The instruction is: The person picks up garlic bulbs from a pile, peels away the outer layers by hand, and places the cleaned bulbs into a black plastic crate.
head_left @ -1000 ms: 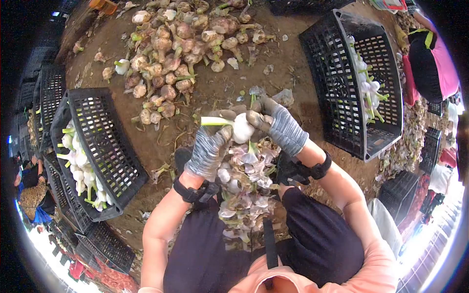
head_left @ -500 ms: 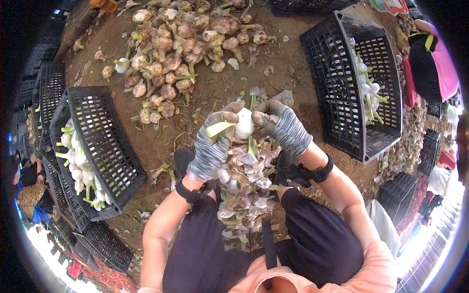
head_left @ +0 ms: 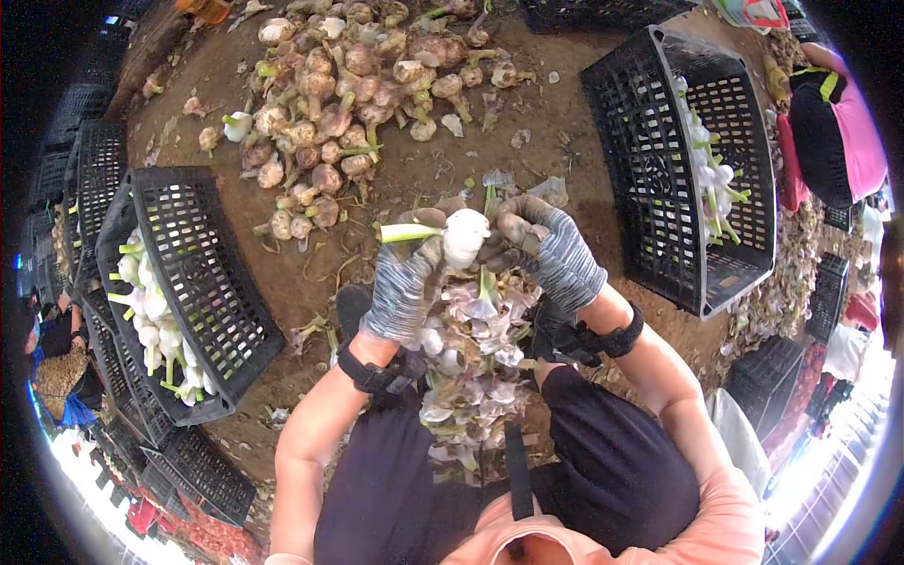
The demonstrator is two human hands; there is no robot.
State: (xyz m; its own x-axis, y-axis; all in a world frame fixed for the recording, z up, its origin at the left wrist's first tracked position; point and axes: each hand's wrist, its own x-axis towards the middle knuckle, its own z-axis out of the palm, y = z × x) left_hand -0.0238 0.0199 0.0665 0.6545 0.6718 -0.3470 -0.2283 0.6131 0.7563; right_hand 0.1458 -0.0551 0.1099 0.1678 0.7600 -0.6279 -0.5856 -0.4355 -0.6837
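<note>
A peeled white garlic bulb [head_left: 465,237] with a cut green stem pointing left sits in my left hand [head_left: 408,273], whose gloved fingers are closed around it. Close at the bulb's right side is my right hand [head_left: 556,250], in the same grey striped glove, fingers curled together. Whether those fingertips pinch a bit of skin cannot be made out. Below both hands, between my legs, lies a heap of loose garlic skins [head_left: 476,377].
Unpeeled garlic [head_left: 330,104] is piled on the dirt floor ahead. A black crate [head_left: 202,273] at left and another black crate [head_left: 650,160] at right hold cleaned bulbs. A person in pink [head_left: 852,122] is at far right.
The bulb has turned in my left hand, its stem swinging to point straight left. My right hand's fingers have shifted slightly to the right, away from the bulb's top.
</note>
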